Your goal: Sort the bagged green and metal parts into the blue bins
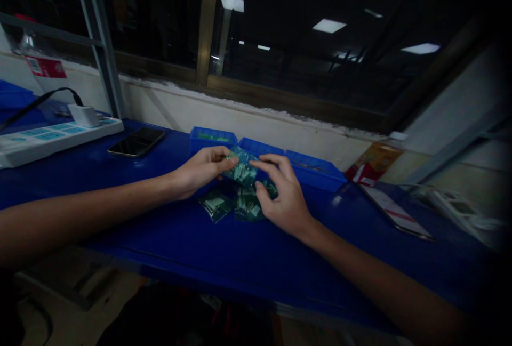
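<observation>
My left hand (204, 169) pinches the left edge of a clear greenish plastic bag (242, 167) with small pale pieces inside, raised above the blue table (168, 239). At the bag's right side is my right hand (282, 194), its fingers apart and curved, the index fingertip close to or touching the bag. Below the hands, similar bags lie on the table: one small bag (216, 203) to the left, and others (248, 206) in a pile partly covered by my right hand.
Behind the hands stand blue bins (316, 169) in a row. A dark phone (136, 142) and a white power strip (60, 138) lie left. To the right are another phone (394, 210), an orange package (374, 162) and a white device (460, 207).
</observation>
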Tool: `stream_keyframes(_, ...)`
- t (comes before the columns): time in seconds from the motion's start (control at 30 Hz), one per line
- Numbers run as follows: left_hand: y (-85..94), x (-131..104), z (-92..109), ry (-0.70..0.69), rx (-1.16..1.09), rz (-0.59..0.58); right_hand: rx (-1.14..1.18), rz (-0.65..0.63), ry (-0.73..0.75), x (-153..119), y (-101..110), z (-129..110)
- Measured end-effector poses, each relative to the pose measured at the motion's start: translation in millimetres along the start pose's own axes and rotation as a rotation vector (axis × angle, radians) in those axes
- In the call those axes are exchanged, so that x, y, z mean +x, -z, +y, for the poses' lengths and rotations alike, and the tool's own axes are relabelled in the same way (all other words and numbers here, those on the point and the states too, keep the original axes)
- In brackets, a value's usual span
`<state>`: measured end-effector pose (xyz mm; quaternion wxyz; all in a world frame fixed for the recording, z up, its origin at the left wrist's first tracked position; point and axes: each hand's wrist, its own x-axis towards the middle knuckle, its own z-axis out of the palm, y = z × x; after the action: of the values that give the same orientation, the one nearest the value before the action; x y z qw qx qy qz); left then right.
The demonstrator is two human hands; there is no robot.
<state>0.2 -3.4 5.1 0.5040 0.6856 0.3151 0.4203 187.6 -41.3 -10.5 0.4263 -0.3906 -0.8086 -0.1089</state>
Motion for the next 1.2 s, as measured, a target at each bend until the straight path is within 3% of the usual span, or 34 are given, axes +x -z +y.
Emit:
stream_keyframes(0.1, 1.6, 2.5, -0.4, -0.154, 0.085, 0.047, 0.225, 0.006, -0.268, 2.5, -3.0, 0.1)
stream_keyframes(0.2, 2.7, 3.3, -1.2, -0.234, 0.205, 0.034, 0.371, -0.078, -0.392, 2.8, -4.6, 2.9)
stream_keyframes(0.37, 2.9, 0.2, -2.3, -0.269, 0.349, -0.012, 0.295, -0.122, -0.386, 3.1, -1.5, 1.1)
stream_keyframes(0.67, 5.5, 1.7, -2.7, -0.32, 0.498, 0.022, 0.21, -0.103, -0.328, 2.8, -1.9, 1.7)
stream_keyframes(0.73, 8.6, 5.0, -5.4, -0.349, 0.492, 0.085, 0.275, -0.09, -0.342, 2.4, -3.0, 3.4)
stream_keyframes(0.83, 11.3, 6.5, -7.6, -0.421, 0.503, 0.183, 0.479, -0.128, -0.512, 3.7, -4.0, 3.3)
stream_keyframes(0.93, 10.1, 2.7, -5.3, -0.575, 0.563, 0.145, 0.819, -0.231, -0.725, 6.8, -2.5, 0.4)
stream_keyframes(1.0, 8.5, -0.3, -2.4, -0.678, 0.625, 0.091, 1.012, -0.221, -0.816, 8.8, -0.8, -1.1)
stream_keyframes(1.1, 8.0, -1.1, -1.1, -0.732, 0.72, 0.091, 1.063, -0.129, -0.842, 10.3, 1.1, -0.7)
stream_keyframes(1.2, 10.2, 2.6, -4.9, -0.694, 0.716, 0.085, 0.963, -0.137, -0.756, 9.4, 1.6, 0.1)
